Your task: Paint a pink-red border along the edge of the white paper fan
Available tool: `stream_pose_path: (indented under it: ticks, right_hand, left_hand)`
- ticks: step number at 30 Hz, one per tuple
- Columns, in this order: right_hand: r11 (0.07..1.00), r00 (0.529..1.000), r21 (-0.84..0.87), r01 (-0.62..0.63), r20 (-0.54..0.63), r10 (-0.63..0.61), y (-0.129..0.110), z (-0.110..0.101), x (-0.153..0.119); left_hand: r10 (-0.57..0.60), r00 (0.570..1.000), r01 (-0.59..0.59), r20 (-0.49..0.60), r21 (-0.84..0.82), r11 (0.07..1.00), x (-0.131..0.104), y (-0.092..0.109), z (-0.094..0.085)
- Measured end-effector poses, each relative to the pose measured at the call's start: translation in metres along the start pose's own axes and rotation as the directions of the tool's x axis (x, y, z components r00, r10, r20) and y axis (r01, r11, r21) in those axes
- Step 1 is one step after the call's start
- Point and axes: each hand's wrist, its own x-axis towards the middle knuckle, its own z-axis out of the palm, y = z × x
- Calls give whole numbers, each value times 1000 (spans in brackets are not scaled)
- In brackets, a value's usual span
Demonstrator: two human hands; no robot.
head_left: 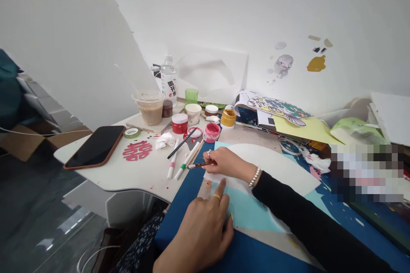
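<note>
My right hand [229,162], with a bead bracelet at the wrist, is closed around a thin brown paintbrush [201,164]. It rests at the left end of a white fan-shaped sheet of paper [272,158]; its fingers hide part of the brush. My left hand [205,226] lies nearer to me, empty, its index finger stretched out onto the sheet's edge and its thumb apart. Under the white sheet is a light blue sheet [253,209]. An uncapped jar of red paint [212,132] stands just beyond my right hand.
Markers [187,160], a black pen [181,144] and crumpled tissue [165,140] lie to the left. Behind them stand a red-paint jar [180,123], a paper cup [193,114], a yellow-paint jar [228,117], a drink cup [150,108] and a water bottle [169,81]. A phone [96,147] lies far left.
</note>
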Motion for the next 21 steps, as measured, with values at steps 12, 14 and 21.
stream_pose_path:
  ticks: [12,14,21]
  right_hand:
    - [998,998,-50,-39,-45,37,-1,1,0]
    - [999,999,-35,-35,-27,34,0,2,-2]
    - [993,997,-93,-68,-30,66,0,0,2]
  left_hand:
    - [-12,1000,12,11,19,1000,0,0,-1]
    - [-8,1000,7,12,24,1000,0,2,-2]
    - [-23,1000,23,11,26,999,1,6,-2]
